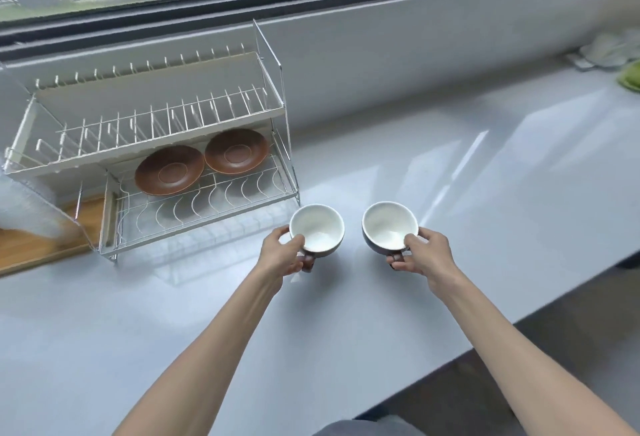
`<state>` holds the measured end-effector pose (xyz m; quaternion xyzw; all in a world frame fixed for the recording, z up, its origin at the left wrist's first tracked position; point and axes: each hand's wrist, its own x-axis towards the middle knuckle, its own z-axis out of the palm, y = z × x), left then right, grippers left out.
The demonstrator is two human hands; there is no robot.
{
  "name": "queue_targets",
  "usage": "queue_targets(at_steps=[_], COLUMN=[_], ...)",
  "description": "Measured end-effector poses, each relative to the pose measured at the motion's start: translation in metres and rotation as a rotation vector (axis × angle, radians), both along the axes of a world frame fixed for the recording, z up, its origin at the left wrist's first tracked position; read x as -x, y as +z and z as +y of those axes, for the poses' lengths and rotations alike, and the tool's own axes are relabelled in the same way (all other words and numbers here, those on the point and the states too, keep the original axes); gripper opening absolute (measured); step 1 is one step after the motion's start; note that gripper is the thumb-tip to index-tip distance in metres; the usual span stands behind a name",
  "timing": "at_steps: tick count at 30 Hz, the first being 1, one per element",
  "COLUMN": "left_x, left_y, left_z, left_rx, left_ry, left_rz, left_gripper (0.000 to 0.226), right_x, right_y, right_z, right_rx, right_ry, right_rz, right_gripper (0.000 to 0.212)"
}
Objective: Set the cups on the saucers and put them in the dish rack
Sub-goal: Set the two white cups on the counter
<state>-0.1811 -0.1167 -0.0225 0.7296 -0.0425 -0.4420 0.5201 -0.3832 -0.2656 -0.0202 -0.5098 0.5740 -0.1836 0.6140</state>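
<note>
1. At centre frame, the left hand [282, 255] is closed on the handle of one white-lined, dark-sided ceramic cup [317, 230], thumb over its rim.
2. Just right of it, the right hand [420, 253] is clamped the same way on a second matching cup [389, 230]; the two cups stand upright and apart, above the pale grey countertop [485, 193]; whether they touch it I cannot tell.
3. Two round brown saucers [169, 169] [236, 151] already lie side by side on the lower shelf of the white wire dish rack [149, 130], left of centre.
4. The step in hand looks like carrying the cups to the saucers.
5. Next, each cup must travel up-left, pass under the rack's upper tier, and settle in a saucer's central ring.
</note>
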Motion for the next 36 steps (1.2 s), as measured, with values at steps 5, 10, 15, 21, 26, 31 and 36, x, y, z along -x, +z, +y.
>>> queue_targets(at_steps=[5, 10, 15, 21, 26, 31, 36], left_x=[0.025, 0.039, 0.04, 0.036, 0.034, 0.034, 0.029], left_y=[-0.011, -0.019, -0.025, -0.027, -0.028, -0.027, -0.019], left_z=[-0.039, -0.061, -0.071, -0.074, -0.074, -0.071, -0.066], left_rx=[0.003, -0.013, -0.027, -0.03, -0.029, -0.033, -0.049], left_ry=[-0.045, -0.079, -0.086, -0.072, -0.082, -0.116, -0.231], left_rz=[0.012, 0.028, 0.039, 0.055, 0.056, 0.041, -0.002], left_gripper=[0.05, 0.05, 0.049, 0.05, 0.049, 0.051, 0.045], right_x=[0.033, 0.049, 0.049, 0.043, 0.042, 0.042, 0.043], right_y=[-0.011, -0.019, -0.024, -0.028, -0.03, -0.029, -0.024], right_z=[-0.02, -0.033, -0.039, -0.039, -0.036, -0.036, -0.041], right_rx=[-0.01, -0.035, -0.055, -0.073, -0.088, -0.086, -0.062], right_ry=[-0.122, -0.2, -0.214, -0.216, -0.239, -0.203, -0.105], right_rz=[-0.005, -0.014, -0.023, -0.022, -0.028, -0.022, 0.104], right_gripper=[0.045, 0.048, 0.048, 0.049, 0.051, 0.047, 0.035])
